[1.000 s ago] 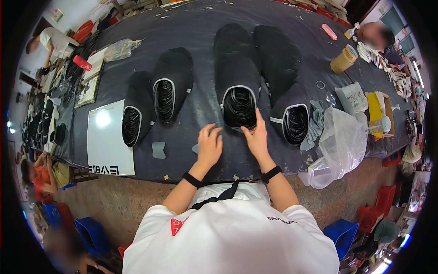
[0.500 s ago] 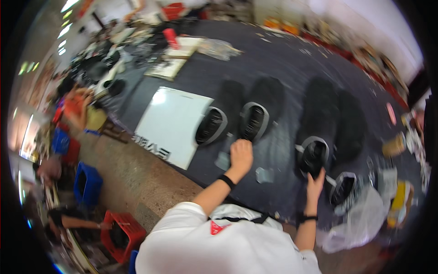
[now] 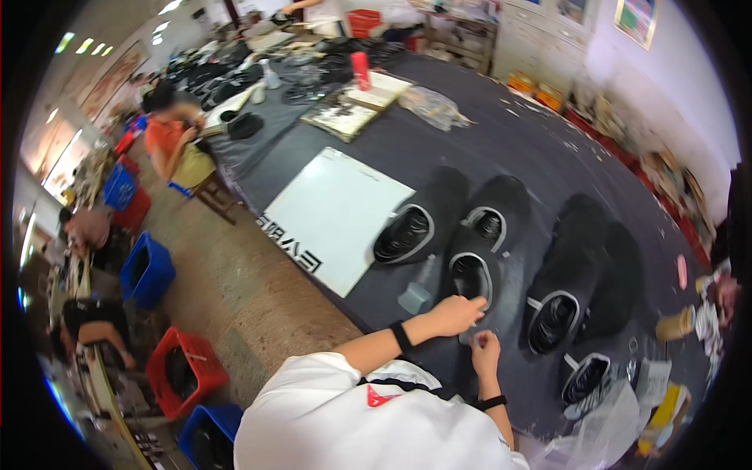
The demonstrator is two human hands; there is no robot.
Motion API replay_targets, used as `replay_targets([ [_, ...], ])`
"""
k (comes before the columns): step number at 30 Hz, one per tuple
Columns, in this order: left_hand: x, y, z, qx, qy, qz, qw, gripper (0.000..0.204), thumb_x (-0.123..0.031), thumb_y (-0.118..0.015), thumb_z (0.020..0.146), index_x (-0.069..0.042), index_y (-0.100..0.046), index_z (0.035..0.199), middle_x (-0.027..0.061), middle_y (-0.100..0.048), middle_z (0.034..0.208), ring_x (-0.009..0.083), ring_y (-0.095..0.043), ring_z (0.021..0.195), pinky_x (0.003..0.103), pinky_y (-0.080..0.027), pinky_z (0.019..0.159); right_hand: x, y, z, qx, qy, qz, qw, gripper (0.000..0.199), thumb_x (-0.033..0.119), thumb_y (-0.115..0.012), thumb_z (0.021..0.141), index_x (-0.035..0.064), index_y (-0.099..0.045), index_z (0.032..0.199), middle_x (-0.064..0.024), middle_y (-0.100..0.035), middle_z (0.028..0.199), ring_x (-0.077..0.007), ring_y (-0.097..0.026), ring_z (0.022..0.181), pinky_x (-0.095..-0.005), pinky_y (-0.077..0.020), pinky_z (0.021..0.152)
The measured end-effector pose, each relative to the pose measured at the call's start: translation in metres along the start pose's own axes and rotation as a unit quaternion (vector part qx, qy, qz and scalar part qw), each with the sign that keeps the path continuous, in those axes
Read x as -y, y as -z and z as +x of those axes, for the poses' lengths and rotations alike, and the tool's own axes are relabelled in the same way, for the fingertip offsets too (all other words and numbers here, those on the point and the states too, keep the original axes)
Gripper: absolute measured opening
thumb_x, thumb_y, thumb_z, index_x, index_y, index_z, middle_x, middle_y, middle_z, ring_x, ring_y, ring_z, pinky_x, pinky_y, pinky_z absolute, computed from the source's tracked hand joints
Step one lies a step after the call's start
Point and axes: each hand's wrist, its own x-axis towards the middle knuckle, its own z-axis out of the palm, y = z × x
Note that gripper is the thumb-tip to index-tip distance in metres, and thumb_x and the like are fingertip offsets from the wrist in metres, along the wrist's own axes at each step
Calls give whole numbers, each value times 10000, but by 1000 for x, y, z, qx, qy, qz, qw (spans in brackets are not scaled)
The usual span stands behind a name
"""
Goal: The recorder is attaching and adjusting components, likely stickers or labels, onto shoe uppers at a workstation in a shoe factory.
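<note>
In the middle of the table, a black shoe upper (image 3: 492,301) with a pale-edged opening lies partly over another black shoe upper (image 3: 511,200). My left hand (image 3: 457,316) reaches across to its near end, fingers closed at the edge of the opening. Just below, my right hand (image 3: 485,352) is curled with thumb and fingertips together; whatever it pinches is too small to make out. Left of these lies a similar black upper (image 3: 446,196), its opening beside the white board (image 3: 337,211). More black uppers (image 3: 576,266) lie to the right, a shorter one (image 3: 586,377) nearer me.
A small clear block (image 3: 413,298) lies left of my left hand. Plastic bags (image 3: 603,431) and a jar (image 3: 675,323) crowd the right edge. Farther off are a red can (image 3: 360,70) and a seated person (image 3: 176,141). Crates (image 3: 184,372) stand on the floor at left.
My right hand has left the upper on the right and moved left beside my left hand. Another upper now lies overlapping the middle one. The view has shifted.
</note>
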Motion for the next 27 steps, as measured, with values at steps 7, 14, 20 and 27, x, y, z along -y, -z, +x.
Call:
replay_targets([
  [7, -48, 14, 3, -130, 162, -504, 838, 99, -130, -505, 904, -41, -531, 869, -22, -548, 715, 20, -489, 603, 182, -376, 489, 64, 89, -28, -147, 56, 430, 889, 168, 97, -680, 769, -14, -606, 871, -3, -591, 772, -59, -507, 681, -207, -410, 603],
  [14, -117, 19, 8, -55, 220, -655, 721, 182, -202, -406, 952, -57, -512, 921, -35, -527, 697, 19, -495, 533, 170, -417, 475, 99, 143, -55, -115, 67, 462, 877, 190, 62, -717, 719, -13, -624, 866, -19, -629, 788, -57, -555, 729, -210, -452, 662],
  [20, -144, 14, 12, -24, 219, -622, 751, 181, -202, -391, 958, -67, -503, 912, -68, -453, 644, -11, -438, 515, 147, -380, 465, 86, 166, -73, -99, 70, 364, 923, 242, 76, -733, 689, 11, -593, 876, -17, -611, 792, -61, -554, 737, -209, -449, 661],
  [27, -162, 5, 12, -38, 235, -624, 744, 165, -189, -397, 956, -84, -469, 851, -89, -372, 617, -18, -330, 485, 146, -293, 436, 75, 177, -76, -100, 94, 329, 934, 350, 51, -727, 669, 38, -540, 964, -28, -590, 864, -67, -545, 797, -219, -444, 697],
])
